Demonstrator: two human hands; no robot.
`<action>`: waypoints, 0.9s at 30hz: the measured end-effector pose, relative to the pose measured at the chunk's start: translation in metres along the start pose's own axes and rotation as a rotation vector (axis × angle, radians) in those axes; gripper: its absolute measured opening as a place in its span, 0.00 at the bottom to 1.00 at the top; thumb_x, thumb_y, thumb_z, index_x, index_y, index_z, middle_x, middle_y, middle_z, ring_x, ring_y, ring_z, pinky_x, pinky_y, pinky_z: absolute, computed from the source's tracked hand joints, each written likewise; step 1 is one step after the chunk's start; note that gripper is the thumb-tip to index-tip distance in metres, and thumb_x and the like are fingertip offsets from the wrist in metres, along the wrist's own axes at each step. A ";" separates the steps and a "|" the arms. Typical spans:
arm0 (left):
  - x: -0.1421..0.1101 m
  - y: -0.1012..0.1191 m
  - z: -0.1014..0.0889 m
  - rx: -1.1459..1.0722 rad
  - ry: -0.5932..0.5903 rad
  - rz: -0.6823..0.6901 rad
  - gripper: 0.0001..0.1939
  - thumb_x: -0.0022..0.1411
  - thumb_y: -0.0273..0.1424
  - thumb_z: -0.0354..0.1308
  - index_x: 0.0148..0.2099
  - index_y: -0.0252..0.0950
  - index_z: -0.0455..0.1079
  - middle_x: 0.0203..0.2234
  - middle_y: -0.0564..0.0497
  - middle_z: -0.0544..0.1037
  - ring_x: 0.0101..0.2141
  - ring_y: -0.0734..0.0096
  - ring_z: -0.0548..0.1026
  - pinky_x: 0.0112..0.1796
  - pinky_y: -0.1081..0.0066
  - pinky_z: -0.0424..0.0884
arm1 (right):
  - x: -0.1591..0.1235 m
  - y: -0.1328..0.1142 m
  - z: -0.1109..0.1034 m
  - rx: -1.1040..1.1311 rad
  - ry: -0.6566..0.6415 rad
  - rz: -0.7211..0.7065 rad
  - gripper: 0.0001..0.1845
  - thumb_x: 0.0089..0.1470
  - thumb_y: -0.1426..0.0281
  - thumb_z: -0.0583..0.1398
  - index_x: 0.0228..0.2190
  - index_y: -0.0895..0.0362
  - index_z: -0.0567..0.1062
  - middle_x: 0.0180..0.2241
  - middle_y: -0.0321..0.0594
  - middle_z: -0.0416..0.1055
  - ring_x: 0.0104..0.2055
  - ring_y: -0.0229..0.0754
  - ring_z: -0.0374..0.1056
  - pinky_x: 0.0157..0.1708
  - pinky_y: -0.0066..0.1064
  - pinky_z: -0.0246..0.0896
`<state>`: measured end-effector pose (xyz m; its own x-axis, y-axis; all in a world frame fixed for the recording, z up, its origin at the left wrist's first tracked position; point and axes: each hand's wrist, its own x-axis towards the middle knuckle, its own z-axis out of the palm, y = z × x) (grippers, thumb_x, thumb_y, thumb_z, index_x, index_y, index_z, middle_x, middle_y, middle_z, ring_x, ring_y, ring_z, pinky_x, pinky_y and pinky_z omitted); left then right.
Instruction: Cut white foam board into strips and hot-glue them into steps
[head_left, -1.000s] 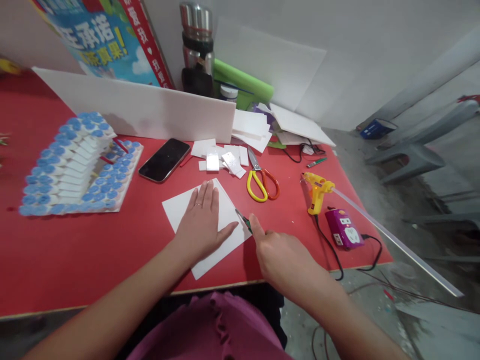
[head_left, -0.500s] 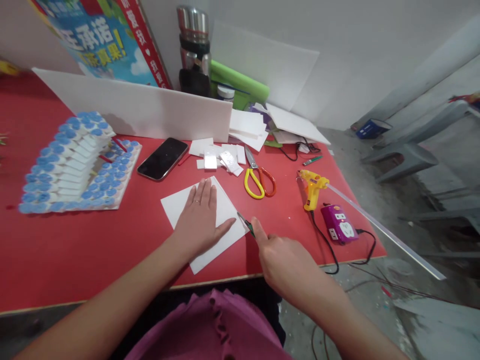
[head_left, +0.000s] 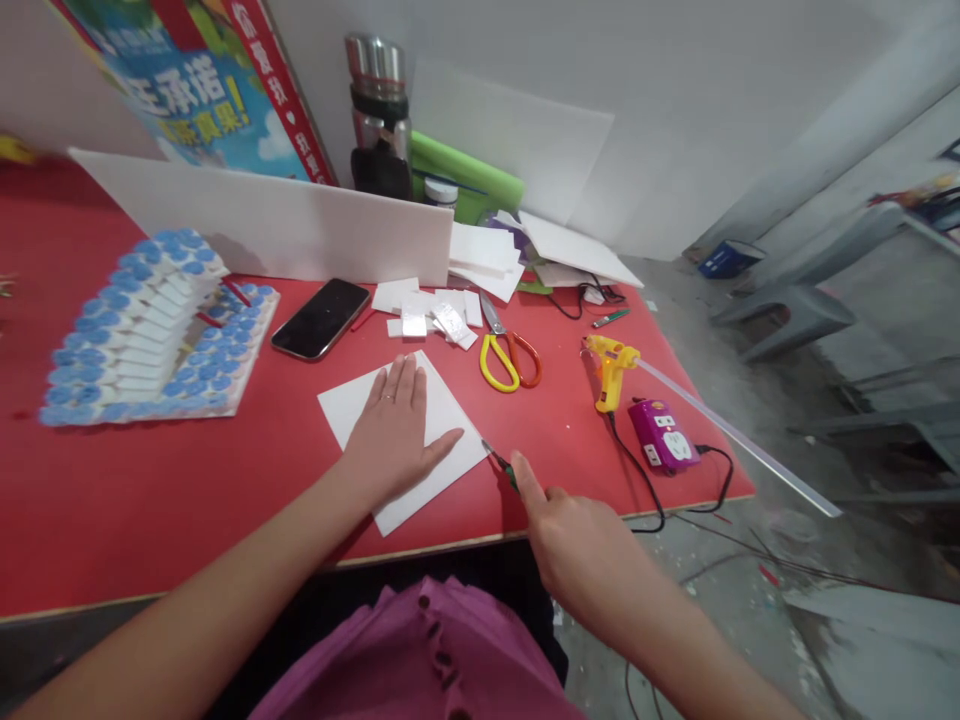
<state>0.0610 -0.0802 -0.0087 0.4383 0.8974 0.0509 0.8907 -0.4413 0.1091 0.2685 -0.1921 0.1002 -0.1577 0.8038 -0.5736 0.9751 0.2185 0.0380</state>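
My left hand [head_left: 394, 425] lies flat on a white foam-board sheet [head_left: 409, 510], fingers stretched out and thumb apart, pressing it to the red table. In my right hand [head_left: 566, 520] is a craft knife [head_left: 504, 466] with a green handle, the index finger laid along it. Its blade tip is at the sheet's right edge, close to the right corner; I cannot tell whether it touches. Beyond the sheet lie scissors [head_left: 511, 362] with one yellow and one red handle, and several small white offcuts [head_left: 435, 316].
A blue-and-white stepped model [head_left: 157, 335] and a phone [head_left: 321, 318] occupy the left. To the right are a yellow glue gun [head_left: 611, 372] with a long glue stick and a purple power socket [head_left: 664, 436]. A white board [head_left: 270, 220] stands upright behind, near a steel flask [head_left: 379, 115].
The knife has moved slightly down and right along the sheet's edge, toward the corner. My left hand stays flat on the sheet. The whole view has shifted slightly.
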 end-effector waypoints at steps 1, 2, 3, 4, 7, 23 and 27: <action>0.000 0.000 -0.001 0.003 -0.005 -0.002 0.52 0.71 0.57 0.43 0.74 0.12 0.48 0.75 0.23 0.48 0.75 0.39 0.44 0.72 0.49 0.41 | -0.002 0.000 0.002 -0.003 -0.007 0.000 0.44 0.57 0.84 0.52 0.74 0.67 0.50 0.37 0.57 0.80 0.37 0.54 0.81 0.33 0.36 0.70; 0.000 0.000 -0.001 0.004 -0.010 -0.002 0.52 0.71 0.57 0.43 0.75 0.12 0.48 0.75 0.23 0.48 0.75 0.39 0.44 0.72 0.49 0.41 | -0.004 0.000 0.005 -0.004 -0.018 0.001 0.44 0.58 0.84 0.52 0.74 0.67 0.50 0.37 0.57 0.80 0.37 0.55 0.81 0.33 0.37 0.70; 0.000 0.000 -0.001 0.005 -0.014 -0.001 0.52 0.71 0.57 0.43 0.75 0.12 0.47 0.75 0.23 0.48 0.75 0.39 0.44 0.72 0.49 0.41 | -0.007 0.000 0.008 -0.003 -0.030 0.004 0.45 0.58 0.83 0.52 0.74 0.67 0.49 0.37 0.57 0.80 0.37 0.55 0.81 0.33 0.37 0.70; 0.000 0.000 -0.002 0.004 -0.016 0.001 0.53 0.71 0.57 0.43 0.75 0.11 0.47 0.75 0.23 0.48 0.75 0.39 0.44 0.72 0.49 0.41 | -0.009 0.000 0.011 0.000 -0.038 0.008 0.45 0.57 0.83 0.53 0.74 0.67 0.48 0.37 0.57 0.80 0.37 0.55 0.81 0.33 0.37 0.70; 0.000 -0.002 -0.001 -0.004 -0.010 0.016 0.53 0.72 0.57 0.43 0.74 0.10 0.47 0.74 0.21 0.48 0.75 0.37 0.44 0.72 0.48 0.41 | -0.017 0.002 0.021 0.015 -0.042 0.027 0.48 0.55 0.84 0.54 0.74 0.67 0.47 0.39 0.59 0.80 0.37 0.55 0.81 0.33 0.36 0.69; -0.010 -0.026 0.003 -0.040 0.143 0.138 0.48 0.72 0.59 0.41 0.72 0.20 0.58 0.72 0.26 0.58 0.73 0.39 0.54 0.70 0.43 0.49 | 0.058 0.049 0.040 -0.049 0.601 -0.032 0.27 0.69 0.73 0.55 0.66 0.63 0.69 0.40 0.51 0.77 0.41 0.53 0.75 0.37 0.38 0.71; -0.010 -0.040 0.001 -0.035 0.190 0.118 0.44 0.74 0.57 0.41 0.72 0.23 0.60 0.71 0.27 0.62 0.72 0.37 0.55 0.69 0.37 0.50 | 0.075 0.048 0.037 -0.071 0.660 0.044 0.24 0.66 0.71 0.60 0.61 0.66 0.74 0.41 0.54 0.76 0.42 0.56 0.74 0.41 0.43 0.71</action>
<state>0.0207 -0.0713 -0.0146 0.5058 0.8252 0.2515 0.8283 -0.5460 0.1259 0.3091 -0.1417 0.0283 -0.2025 0.9780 0.0502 0.9737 0.1957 0.1165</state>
